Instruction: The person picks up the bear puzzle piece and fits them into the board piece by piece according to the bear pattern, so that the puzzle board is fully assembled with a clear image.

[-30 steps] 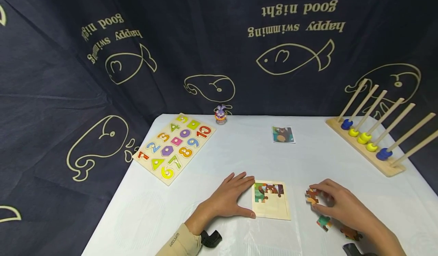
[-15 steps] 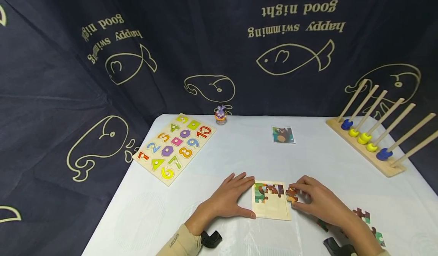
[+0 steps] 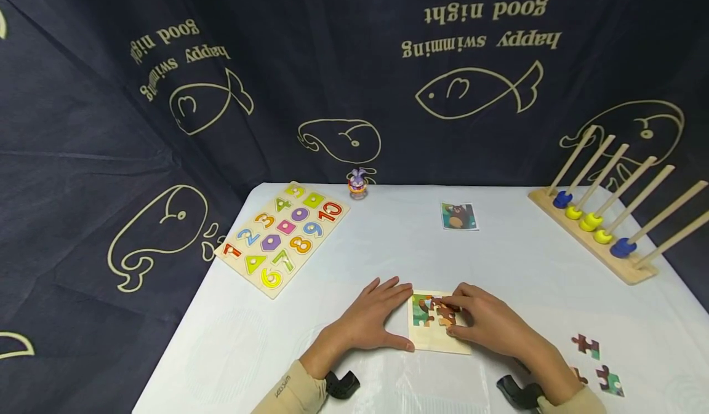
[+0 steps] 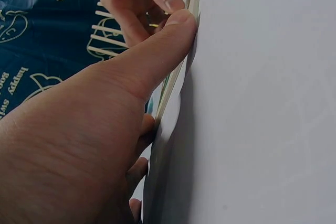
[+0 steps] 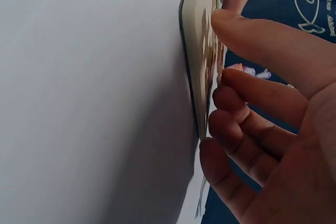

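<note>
My left hand [image 3: 370, 317] lies spread along the left edge of a square wooden puzzle board [image 3: 440, 343], thumb and fingertips at its rim. Fitted pieces of a bear picture [image 3: 418, 310] fill the board's upper left part. My right hand [image 3: 490, 320] pinches a brown jigsaw piece [image 3: 445, 317] between thumb and index finger, right over the board beside the fitted pieces. In the right wrist view the curled right fingers [image 5: 228, 129] reach the board's [image 5: 195, 45] face. The left thumb [image 4: 173, 30] shows along the board's edge in the left wrist view.
Loose jigsaw pieces [image 3: 610, 381] lie to the right of the right forearm, partly hidden by it. A bear picture card [image 3: 458, 216] lies further back. A number puzzle board [image 3: 285, 235] is at the left, a bunny figurine [image 3: 357, 184] behind, a wooden peg stand with rings [image 3: 595, 238] at the right.
My right hand has carried the brown jigsaw piece leftward from beside the board to over it. Loose pieces at the right have come into view. The left hand has stayed still.
</note>
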Motion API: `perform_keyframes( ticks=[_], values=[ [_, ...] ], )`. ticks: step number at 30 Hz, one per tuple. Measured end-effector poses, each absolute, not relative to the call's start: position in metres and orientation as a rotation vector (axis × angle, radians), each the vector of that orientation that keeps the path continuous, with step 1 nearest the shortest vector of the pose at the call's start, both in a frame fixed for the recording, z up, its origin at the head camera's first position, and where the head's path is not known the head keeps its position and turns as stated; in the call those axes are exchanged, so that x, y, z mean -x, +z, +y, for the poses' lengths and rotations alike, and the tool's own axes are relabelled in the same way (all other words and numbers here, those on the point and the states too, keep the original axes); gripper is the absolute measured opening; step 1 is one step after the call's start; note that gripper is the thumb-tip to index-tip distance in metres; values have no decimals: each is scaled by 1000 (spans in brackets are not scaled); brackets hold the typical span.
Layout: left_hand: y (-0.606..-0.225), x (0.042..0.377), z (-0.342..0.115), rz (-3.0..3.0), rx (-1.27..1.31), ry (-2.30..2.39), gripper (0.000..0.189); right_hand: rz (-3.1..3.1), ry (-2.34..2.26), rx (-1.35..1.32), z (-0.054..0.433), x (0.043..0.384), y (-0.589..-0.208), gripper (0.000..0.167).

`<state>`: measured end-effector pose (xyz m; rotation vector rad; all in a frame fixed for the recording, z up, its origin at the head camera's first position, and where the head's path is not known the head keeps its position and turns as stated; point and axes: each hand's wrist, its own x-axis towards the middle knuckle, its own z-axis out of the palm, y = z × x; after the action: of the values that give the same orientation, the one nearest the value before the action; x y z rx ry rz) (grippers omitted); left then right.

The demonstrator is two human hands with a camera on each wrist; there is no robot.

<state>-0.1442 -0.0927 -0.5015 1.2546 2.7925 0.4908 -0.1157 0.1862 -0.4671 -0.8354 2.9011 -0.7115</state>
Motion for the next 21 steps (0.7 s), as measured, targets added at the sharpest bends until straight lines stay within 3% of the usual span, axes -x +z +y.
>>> perform_keyframes(
  ticks=[10,21],
  values=[
    [-502,144,-93,2787,-1246,497,104,2895,-720,897,177,117,-469,46],
    [-501,144,-92,2789,-1250,503,104,2945,-655,877,174,113,-470,59]
  ],
)
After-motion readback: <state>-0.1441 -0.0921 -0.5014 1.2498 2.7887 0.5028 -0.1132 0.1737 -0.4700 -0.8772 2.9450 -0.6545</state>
